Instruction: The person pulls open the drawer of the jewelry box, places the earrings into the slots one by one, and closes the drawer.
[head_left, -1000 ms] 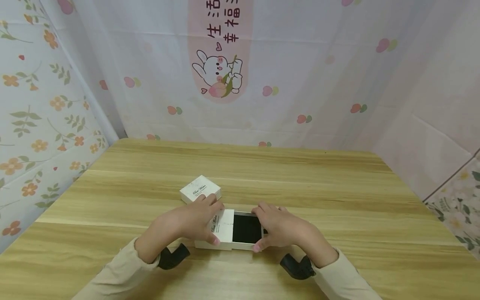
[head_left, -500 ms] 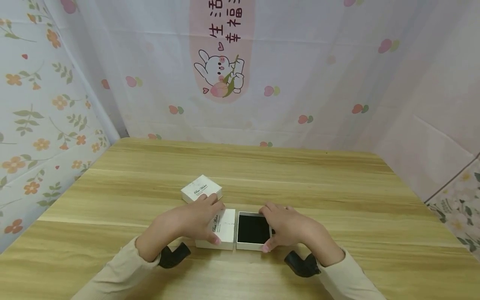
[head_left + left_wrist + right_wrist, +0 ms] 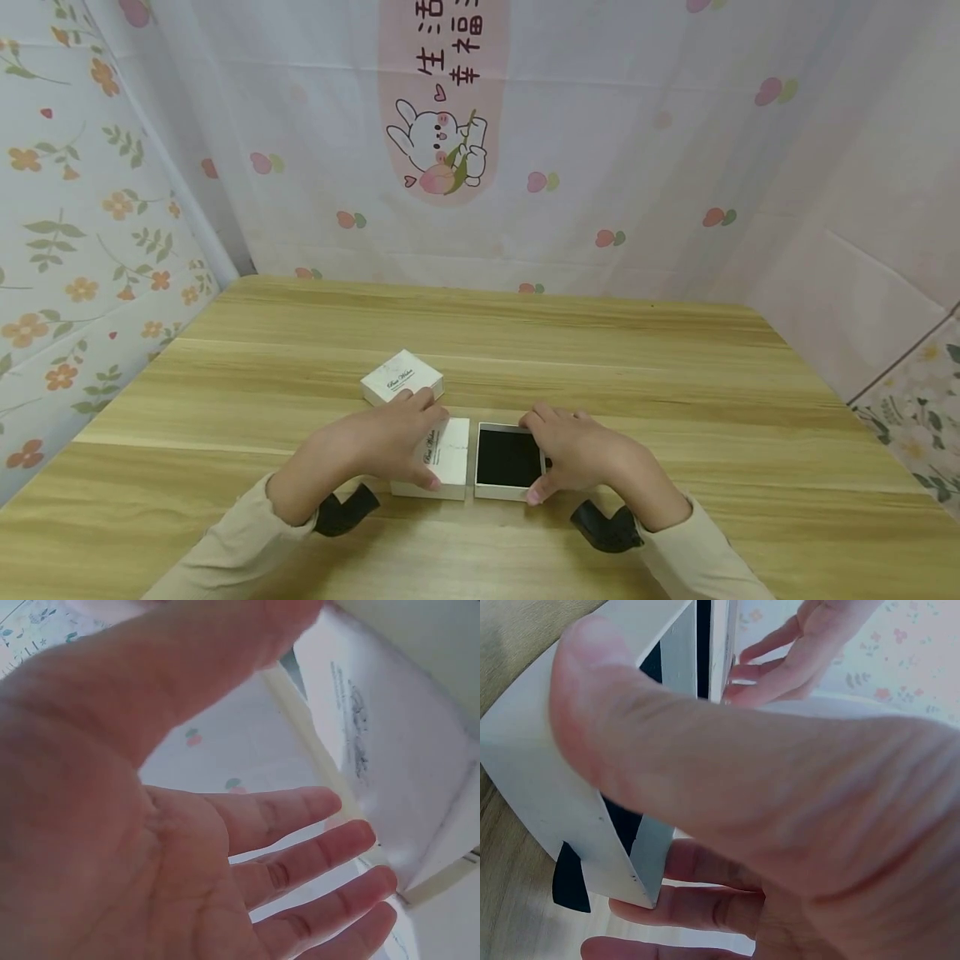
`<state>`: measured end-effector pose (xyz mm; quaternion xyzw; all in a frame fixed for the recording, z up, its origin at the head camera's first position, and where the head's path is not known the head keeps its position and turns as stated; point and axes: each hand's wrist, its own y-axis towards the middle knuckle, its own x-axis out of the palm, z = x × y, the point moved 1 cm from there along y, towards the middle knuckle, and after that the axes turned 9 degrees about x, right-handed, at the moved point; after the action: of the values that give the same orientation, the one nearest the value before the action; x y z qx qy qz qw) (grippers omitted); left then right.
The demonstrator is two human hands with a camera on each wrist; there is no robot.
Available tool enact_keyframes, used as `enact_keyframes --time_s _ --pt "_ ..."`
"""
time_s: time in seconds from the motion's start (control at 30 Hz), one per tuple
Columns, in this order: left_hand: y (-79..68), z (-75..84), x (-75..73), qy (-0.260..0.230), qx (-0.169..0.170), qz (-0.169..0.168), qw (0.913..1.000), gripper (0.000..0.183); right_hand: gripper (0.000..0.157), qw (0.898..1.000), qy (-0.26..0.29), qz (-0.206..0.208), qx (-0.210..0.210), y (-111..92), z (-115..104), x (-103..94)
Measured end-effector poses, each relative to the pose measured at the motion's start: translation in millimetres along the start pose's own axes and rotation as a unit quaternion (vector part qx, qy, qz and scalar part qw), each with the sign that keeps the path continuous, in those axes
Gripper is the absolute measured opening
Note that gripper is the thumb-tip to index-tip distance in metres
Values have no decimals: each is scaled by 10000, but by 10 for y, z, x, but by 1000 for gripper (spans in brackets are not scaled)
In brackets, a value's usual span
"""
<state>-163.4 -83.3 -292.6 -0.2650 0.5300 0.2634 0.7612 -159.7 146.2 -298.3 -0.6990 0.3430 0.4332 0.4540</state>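
My left hand (image 3: 393,437) holds a white box sleeve (image 3: 453,454) with "Best Wishes" lettering, thumb on its near side and fingers at the far side. To its right my right hand (image 3: 573,454) grips a white tray-like drawer (image 3: 501,492) lined in black, thumb at the near side and fingers at the far one. A narrow gap separates sleeve and drawer on the table. In the right wrist view a black ribbon tab (image 3: 571,879) sticks out of the drawer's end wall. Behind the left hand lies a second white lettered box (image 3: 401,377), partly covered by the fingers.
The wood-grain table (image 3: 600,358) runs back to a white curtain (image 3: 615,150) with a rabbit print. Floral cloth (image 3: 82,275) hangs at the left. A black curved piece sits at each wrist, the left one (image 3: 347,510) and the right one (image 3: 606,527).
My right hand has drawn the drawer rightward, out of the sleeve, so the two now stand apart. My left hand and the second box have stayed in place.
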Motion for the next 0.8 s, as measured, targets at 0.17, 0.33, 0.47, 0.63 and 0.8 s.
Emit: enact_keyframes --time_s 0.17,0.33,0.47,0.63,0.8 --pt "7 6 0 -8 8 84 10000 76 77 10000 6 -10 6 2 0 -5" --pt "92 25 70 48 566 550 9969 73 77 10000 14 -4 1 3 9 -8" --pt "197 47 169 135 858 773 9932 69 77 10000 10 3 -76 -11 19 -12" --pt "288 79 282 269 784 726 9939 73 76 9999 2 16 -136 -12 22 -18" --pt "335 99 367 455 864 789 9921 73 75 9999 12 -35 -117 -13 23 -20"
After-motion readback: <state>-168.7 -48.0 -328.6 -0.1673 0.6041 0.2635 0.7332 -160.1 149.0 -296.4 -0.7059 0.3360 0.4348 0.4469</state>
